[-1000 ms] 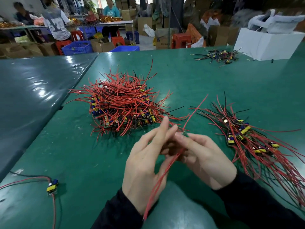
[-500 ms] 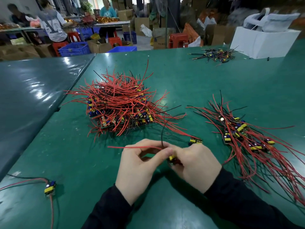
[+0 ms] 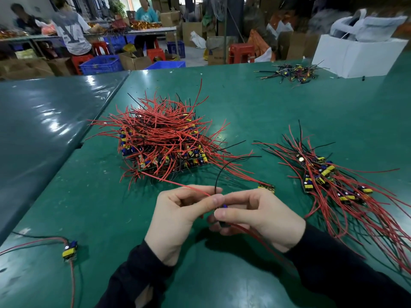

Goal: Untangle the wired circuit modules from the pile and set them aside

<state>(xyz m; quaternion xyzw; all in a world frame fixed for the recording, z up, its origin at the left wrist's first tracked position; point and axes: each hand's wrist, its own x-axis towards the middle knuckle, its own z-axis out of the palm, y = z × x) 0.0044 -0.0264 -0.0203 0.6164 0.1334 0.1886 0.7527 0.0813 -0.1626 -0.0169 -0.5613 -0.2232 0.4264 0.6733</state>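
A tangled pile of red-wired circuit modules [image 3: 164,138] lies mid-table. To its right sits a spread-out bundle of separated modules [image 3: 329,181]. My left hand [image 3: 178,218] pinches a red wire that runs up-left toward the pile. My right hand [image 3: 258,216] grips a small blue-and-black module [image 3: 223,207] between thumb and fingers, close to the left hand. A black wire arcs up from between the hands, and a red wire trails down-right under my right wrist. Another module [image 3: 266,188] lies just beyond my right hand.
A single module with red and black leads [image 3: 70,251] lies at the near left. A small heap of dark-wired modules [image 3: 293,73] and a white box [image 3: 358,56] sit at the far right. A second table [image 3: 40,134] adjoins on the left. People work in the background.
The hands went from fingers raised with a red wire hanging down to lowered and close together. The module now sits in my right hand, and the red wire stretches up-left.
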